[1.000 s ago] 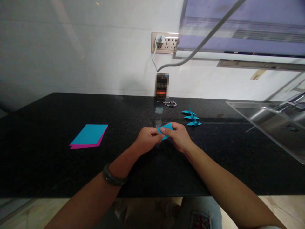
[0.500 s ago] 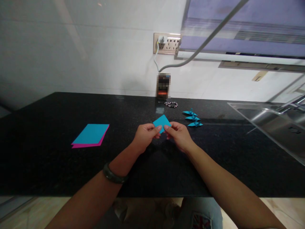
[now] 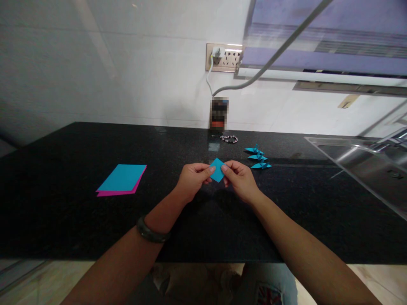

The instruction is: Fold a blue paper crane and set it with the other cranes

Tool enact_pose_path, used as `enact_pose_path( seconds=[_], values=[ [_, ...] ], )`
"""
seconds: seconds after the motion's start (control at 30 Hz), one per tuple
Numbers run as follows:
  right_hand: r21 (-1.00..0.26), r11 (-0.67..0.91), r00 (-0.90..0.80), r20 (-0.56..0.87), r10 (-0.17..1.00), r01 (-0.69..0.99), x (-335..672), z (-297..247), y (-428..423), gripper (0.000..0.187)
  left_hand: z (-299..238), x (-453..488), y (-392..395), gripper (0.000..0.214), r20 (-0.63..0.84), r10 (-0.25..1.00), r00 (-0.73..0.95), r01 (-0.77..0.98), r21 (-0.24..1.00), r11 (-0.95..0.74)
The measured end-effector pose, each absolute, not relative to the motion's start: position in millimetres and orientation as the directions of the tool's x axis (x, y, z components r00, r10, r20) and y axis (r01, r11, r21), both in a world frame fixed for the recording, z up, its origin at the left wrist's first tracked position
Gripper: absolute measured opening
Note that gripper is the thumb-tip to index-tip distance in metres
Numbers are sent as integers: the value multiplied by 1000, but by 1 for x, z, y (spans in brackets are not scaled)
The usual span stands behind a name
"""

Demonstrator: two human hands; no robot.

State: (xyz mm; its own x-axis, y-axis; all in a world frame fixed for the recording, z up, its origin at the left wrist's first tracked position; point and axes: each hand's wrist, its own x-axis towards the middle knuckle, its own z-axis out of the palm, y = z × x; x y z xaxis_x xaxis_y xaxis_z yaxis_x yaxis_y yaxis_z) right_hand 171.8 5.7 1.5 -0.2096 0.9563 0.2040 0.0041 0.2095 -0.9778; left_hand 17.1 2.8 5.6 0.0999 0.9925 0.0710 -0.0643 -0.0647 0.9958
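A small folded sheet of blue origami paper is held up above the counter, one corner pointing away from me. My left hand pinches its left corner between thumb and fingers. On the opposite corner, my right hand does the same, thumb on top. Three folded blue paper cranes sit in a row beyond my right hand. To the left lies a stack of square paper, blue on top with pink showing below.
The black counter runs up to a tiled wall. A beaded bracelet lies near a blurred-out upright object. At the right is a steel sink. A grey cable hangs near the wall socket.
Both hands have shifted their grip outward to the paper's side corners, so more of its middle shows. The paper sits slightly lower in view. The cranes and paper stack stay put.
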Motion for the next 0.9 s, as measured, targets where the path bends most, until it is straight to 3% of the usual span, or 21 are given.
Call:
enact_pose_path(
  seconds=[0.2,0.43,0.67,0.9],
  values=[
    [-947,290,-255,249,934,140,173,1,5,25,8,14,3,32,92,989,116,-59,995,-85],
    [-980,199,-211,191,959,20,169,-2,5,29,7,15,4,27,120,991,56,-44,992,-118],
    [-936,324,-218,291,932,137,166,-6,1,26,6,17,3,25,137,991,10,-63,989,-136],
    [-935,330,-170,306,937,132,164,-3,-3,24,6,18,3,22,152,988,-14,-26,988,-152]
  ],
)
